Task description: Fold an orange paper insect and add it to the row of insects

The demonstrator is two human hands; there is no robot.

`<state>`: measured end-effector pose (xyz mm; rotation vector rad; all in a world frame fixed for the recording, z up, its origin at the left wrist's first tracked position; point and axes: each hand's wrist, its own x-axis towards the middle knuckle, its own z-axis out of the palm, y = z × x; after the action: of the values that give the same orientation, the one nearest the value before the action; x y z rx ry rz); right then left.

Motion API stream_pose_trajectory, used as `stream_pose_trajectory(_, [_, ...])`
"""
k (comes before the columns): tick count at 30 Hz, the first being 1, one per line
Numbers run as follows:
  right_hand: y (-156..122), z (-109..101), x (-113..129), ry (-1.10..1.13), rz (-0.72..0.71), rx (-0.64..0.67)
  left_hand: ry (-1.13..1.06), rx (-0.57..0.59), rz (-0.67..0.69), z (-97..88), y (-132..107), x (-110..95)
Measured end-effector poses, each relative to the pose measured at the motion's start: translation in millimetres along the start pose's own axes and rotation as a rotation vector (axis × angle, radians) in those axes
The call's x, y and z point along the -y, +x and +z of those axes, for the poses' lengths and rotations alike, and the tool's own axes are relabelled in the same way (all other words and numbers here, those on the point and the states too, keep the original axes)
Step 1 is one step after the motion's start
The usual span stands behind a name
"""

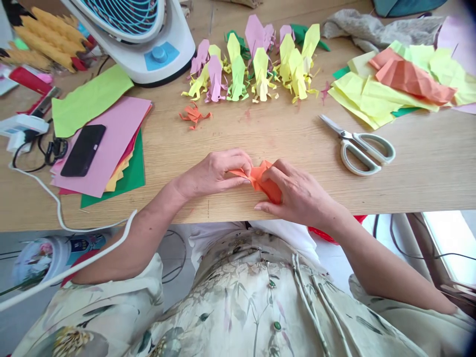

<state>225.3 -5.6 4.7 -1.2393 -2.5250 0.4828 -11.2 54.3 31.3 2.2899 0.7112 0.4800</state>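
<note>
Paper piece [273, 189], orange and creased, lies between the two hands, low in the middle of the view, close to the near edge of the wooden surface [241, 134]. Left hand [219, 171] pinches its left end, thumb and fingertips drawn narrow. Right hand [293, 191] curls over the right part, fingers bent on top, thumb nearer the body. Knuckles and fingers cover much of the folding; its shape is hard to read, perhaps half formed.

Beyond the left hand, a small orange figure [194, 115] sits alone on bare wood. Behind it, folded figures [261, 69] stand in a loose cluster: yellow, light green, lilac, with darker green pieces among them. White fan [182, 49] with a blue knob just left of the cluster.

Right side: scissors [348, 136] lie flat, blades pointing away and to the left, grey-white handles toward the body. Past them, a heap of creased sheets [372, 94], mostly yellow, an orange sheet [412, 77] on top. Grey cloth [379, 27] behind.

Left side: stacked coloured paper [111, 134], pink uppermost, carrying a dark phone [83, 150].
</note>
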Motion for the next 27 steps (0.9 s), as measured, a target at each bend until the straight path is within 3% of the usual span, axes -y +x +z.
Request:
stream_pose_trajectory(4, [1.5,3.5,3.7,-0.024,0.032,-0.049,-0.012,-0.106,-0.03,6.3,-1.5,-0.5])
stream_pose_trajectory(10, [2.0,3.6,4.0,0.055,0.045,-0.051,-0.044,-0.003,0.015,8.8,0.6,2.1])
stream_pose_trajectory(13, [1.7,3.8,4.2,0.073,0.042,-0.067,-0.018,-0.011,0.006,12.3,0.7,3.8])
stream_pose_trajectory(19, [0.5,3.9,2.4,0.149,0.036,-0.093,-0.055,-0.192,-0.121,27.9,1.2,-1.5])
stream_pose_trajectory(27, [-0.9,3.9,-1.0,0.233,0.033,-0.119,-0.141,-0.136,-0.253,21.9,6.1,-1.2])
